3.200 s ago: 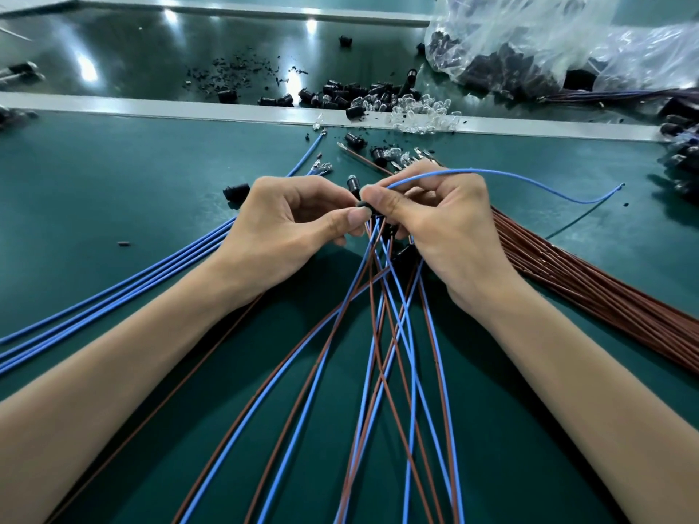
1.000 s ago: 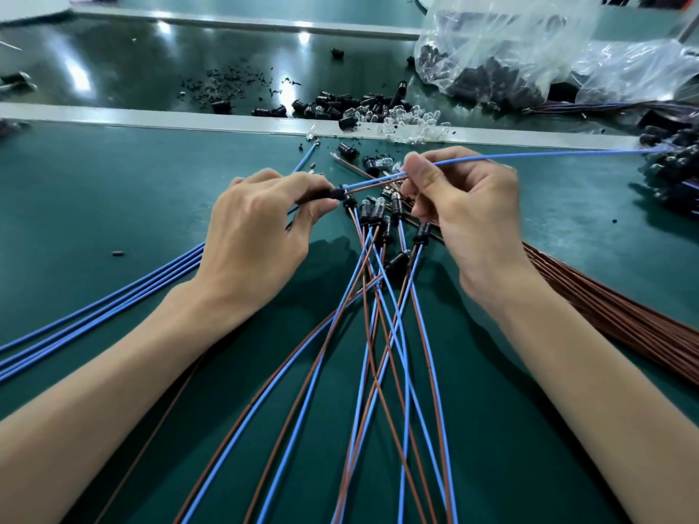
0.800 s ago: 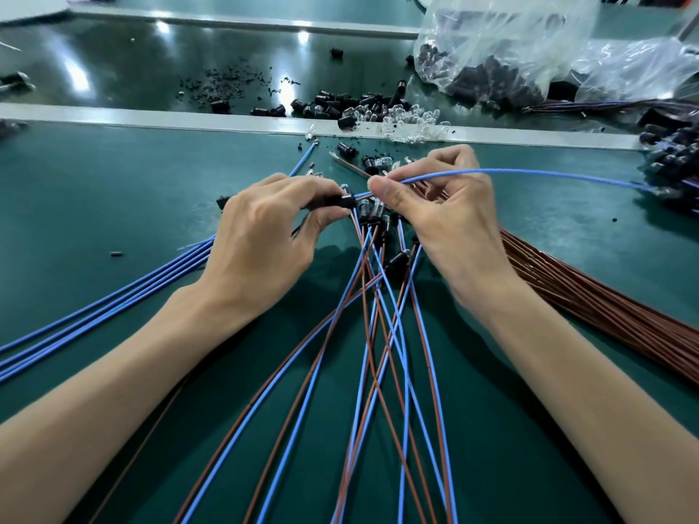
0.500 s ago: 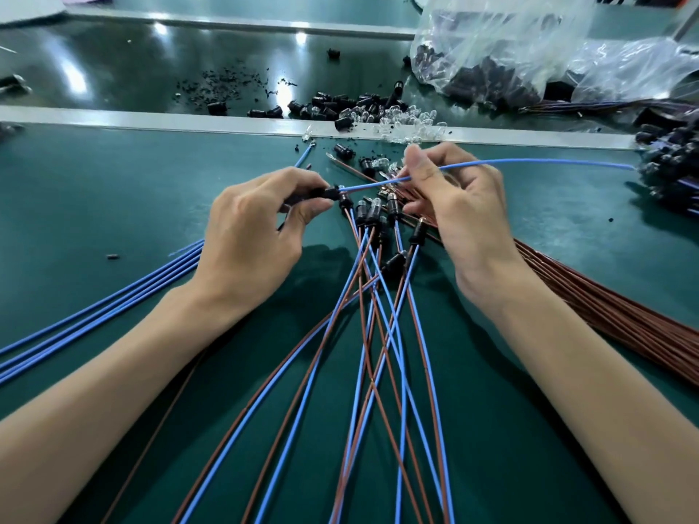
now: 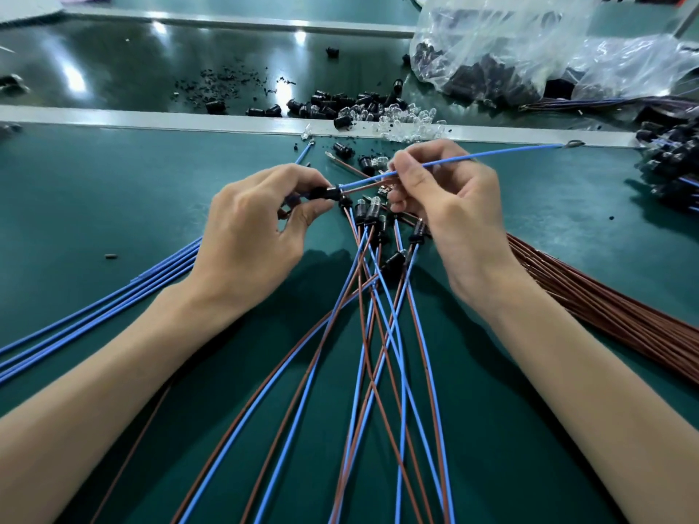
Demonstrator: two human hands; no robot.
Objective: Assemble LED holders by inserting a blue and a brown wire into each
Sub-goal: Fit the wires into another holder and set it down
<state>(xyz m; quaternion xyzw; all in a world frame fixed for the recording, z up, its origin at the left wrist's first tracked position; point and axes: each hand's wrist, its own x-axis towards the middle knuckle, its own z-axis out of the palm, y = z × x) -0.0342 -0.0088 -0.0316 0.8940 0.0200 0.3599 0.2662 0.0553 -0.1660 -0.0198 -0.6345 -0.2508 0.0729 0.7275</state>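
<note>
The table mat (image 5: 94,191) is showing plain dark green, and a pale grey strip (image 5: 151,121) is crossing it. The holder (image 5: 326,192) in the left hand (image 5: 246,236) is looking black; the wire (image 5: 491,155) in the right hand (image 5: 446,217) is looking light blue. The loose wires (image 5: 94,308) at left are showing blue, the bundle (image 5: 605,315) at right reddish brown. The LEDs (image 5: 408,119) are looking clear.

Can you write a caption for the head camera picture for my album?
Left hand holds a black holder; right hand pinches the blue wire entering it.

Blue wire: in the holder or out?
In, apparently: the blue wire runs into the holder beside a brown wire; left hand pinches it. Seating depth: cannot tell.
</note>
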